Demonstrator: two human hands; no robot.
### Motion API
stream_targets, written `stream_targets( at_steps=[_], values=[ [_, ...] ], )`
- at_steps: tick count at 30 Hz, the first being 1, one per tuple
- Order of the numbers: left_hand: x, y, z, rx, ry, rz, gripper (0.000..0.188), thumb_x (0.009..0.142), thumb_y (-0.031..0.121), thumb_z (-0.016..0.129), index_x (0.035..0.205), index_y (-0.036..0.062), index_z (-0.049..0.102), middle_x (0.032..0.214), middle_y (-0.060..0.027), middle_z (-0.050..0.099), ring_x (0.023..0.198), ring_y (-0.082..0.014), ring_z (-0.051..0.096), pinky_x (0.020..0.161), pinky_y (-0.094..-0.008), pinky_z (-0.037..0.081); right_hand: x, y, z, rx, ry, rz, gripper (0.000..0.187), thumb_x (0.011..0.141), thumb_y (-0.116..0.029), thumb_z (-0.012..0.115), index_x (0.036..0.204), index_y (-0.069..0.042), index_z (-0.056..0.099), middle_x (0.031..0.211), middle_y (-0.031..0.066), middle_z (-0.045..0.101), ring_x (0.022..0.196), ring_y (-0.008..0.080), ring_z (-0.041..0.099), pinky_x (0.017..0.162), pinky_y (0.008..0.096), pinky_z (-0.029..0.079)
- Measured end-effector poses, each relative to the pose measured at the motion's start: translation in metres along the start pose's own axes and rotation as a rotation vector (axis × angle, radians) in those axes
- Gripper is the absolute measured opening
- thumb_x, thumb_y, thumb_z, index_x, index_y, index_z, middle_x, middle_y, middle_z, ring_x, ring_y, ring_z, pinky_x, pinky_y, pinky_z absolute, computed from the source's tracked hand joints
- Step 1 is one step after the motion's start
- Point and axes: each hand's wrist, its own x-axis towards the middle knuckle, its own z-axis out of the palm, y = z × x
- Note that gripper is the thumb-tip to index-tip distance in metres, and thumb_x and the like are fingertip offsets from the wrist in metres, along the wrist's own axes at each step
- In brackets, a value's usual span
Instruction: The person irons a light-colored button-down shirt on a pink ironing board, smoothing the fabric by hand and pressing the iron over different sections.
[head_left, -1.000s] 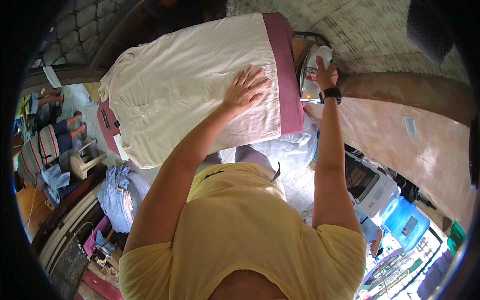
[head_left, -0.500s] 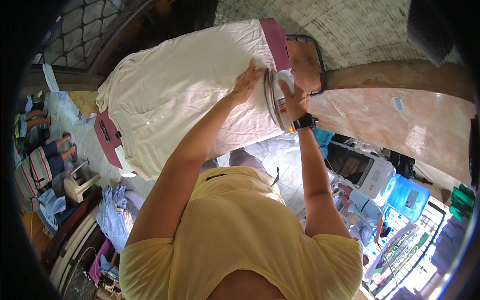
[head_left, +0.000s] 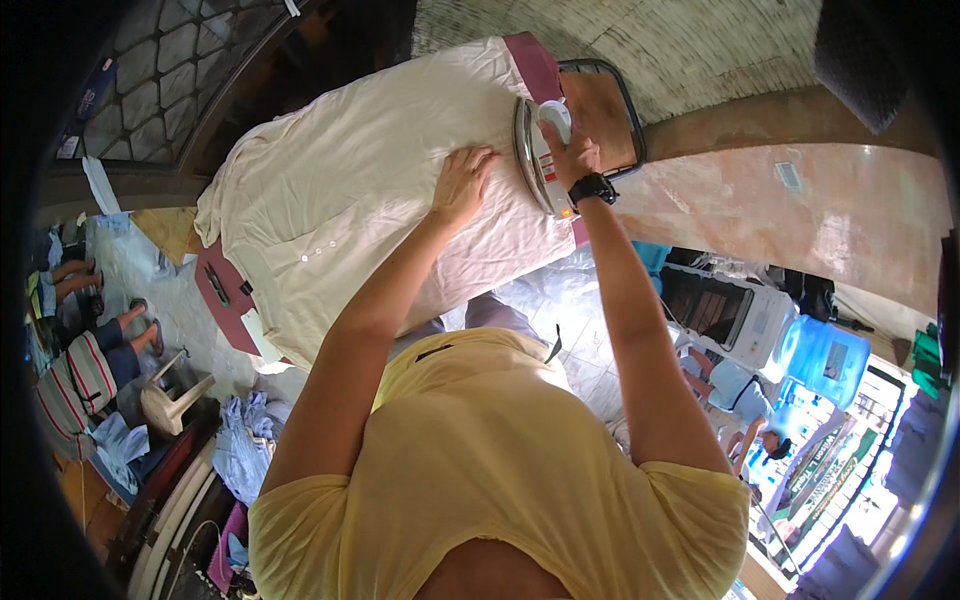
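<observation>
Cream shirt [head_left: 340, 165] spread beneath, the iron [head_left: 528, 150] has left the stand [head_left: 606, 112] at right for the shirt's right end (orange light [head_left: 566, 212] aglow), seemingly bringing heat to cloth. Right hand [head_left: 575, 160] wraps the handle [head_left: 554, 114]; left hand [head_left: 463, 185] lies palm-down there, pinching nothing.

Pinkish marbled wall [head_left: 700, 210] at right, small pale rectangular plate [head_left: 788, 176] on it. Rough, ridged whitish surface [head_left: 690, 60] at top. Dark metal lattice grille [head_left: 140, 90], upper left. Pale, glossy tiled floor [head_left: 150, 280]; beige plastic stool [head_left: 165, 405] at left. Strong white light at bright barred opening [head_left: 860, 450], lower right.
</observation>
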Motion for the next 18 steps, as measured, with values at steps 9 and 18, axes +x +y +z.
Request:
stream_targets(
  at_steps=[9,18],
  values=[
    [-0.019,-0.008,-0.003,0.214,-0.022,0.022,0.052,0.099,0.035,0.047,0.147,0.0201,0.038,0.153,-0.0013,0.033,0.142,-0.0239,0.028,0.118,-0.0461,0.021,-0.002,-0.005,-0.017,-0.024,-0.117,-0.048,0.075,0.081,-0.074,0.055,0.111,-0.007,0.068,0.093,0.0200,0.071,0.093,0.0368,0.068,0.082,0.0460,0.053],
    [-0.019,-0.008,-0.002,0.201,-0.018,0.020,0.052,0.099,0.034,0.047,0.148,0.0217,0.037,0.155,-0.0063,0.030,0.143,-0.0271,0.027,0.118,-0.0473,0.020,-0.005,-0.008,-0.014,-0.059,-0.080,0.003,0.081,0.077,-0.080,0.053,0.105,-0.005,0.069,0.095,0.0221,0.070,0.095,0.0391,0.067,0.081,0.0477,0.053]
  ],
)
